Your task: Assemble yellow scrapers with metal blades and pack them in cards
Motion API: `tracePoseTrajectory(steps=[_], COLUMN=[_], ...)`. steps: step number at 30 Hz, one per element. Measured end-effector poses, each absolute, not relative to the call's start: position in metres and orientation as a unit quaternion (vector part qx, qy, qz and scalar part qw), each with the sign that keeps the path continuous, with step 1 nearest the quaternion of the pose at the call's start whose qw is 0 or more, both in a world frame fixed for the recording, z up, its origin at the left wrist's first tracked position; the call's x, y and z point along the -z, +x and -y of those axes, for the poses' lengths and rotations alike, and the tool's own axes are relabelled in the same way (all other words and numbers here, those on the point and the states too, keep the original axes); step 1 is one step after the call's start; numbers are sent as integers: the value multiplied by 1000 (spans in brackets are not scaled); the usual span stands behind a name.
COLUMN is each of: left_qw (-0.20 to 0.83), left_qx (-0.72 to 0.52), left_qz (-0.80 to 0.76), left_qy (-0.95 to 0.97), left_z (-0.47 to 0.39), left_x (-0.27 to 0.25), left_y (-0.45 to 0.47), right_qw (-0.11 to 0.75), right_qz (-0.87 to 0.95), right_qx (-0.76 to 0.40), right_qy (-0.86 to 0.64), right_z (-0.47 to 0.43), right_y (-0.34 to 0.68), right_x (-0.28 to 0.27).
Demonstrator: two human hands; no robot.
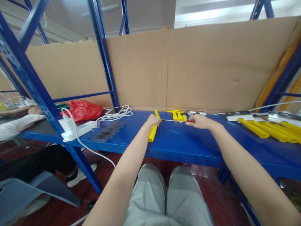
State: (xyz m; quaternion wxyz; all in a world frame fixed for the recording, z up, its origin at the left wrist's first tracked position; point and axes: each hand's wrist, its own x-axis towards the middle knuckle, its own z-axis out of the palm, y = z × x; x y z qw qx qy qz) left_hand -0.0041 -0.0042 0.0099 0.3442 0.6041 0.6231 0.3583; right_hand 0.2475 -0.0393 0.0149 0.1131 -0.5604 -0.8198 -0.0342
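My left hand (152,120) is closed around the upper part of a yellow tube-shaped handle (152,134), which leans slightly over the blue tabletop. In my right hand (198,121) is a screwdriver (172,121), gripped by its red end. Its long thin metal shaft points left, and the tip meets or lies very close to the yellow handle by my left fingers. Just behind the shaft lie several smaller yellow T-shaped pieces (179,115). Small white-and-grey parts (197,113) rest behind my right hand.
Several yellow tubes (270,131) lie at the right beside flat packs (242,115). Toward the left are a white power strip (80,130), coiled white cable (121,113) and red plastic bag (83,110). Blue shelf posts (103,53) and cardboard (199,66) enclose the bench. A co-worker's sleeve (21,125) shows far left.
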Motion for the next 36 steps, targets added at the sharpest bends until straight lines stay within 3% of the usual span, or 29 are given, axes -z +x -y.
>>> tracePoseTrajectory(steps=[6, 17, 25, 30, 36], left_qw=[350, 356, 358, 351, 347], left_qx=[-357, -357, -357, -355, -355], left_qz=[-622, -609, -615, -616, -618], left_qy=[603, 613, 605, 609, 609], left_z=[2, 4, 3, 6, 5], left_x=[-8, -9, -8, -10, -10], left_y=[-4, -3, -2, -3, -3], right_qw=[159, 101, 171, 146, 125], right_qz=[796, 804, 788, 798, 807], right_qx=[52, 29, 35, 74, 45], right_qy=[-582, -585, -590, -580, -575], right_z=[39, 47, 36, 40, 41], right_y=[247, 246, 252, 252, 253], right_x=[-12, -22, -12, -17, -19])
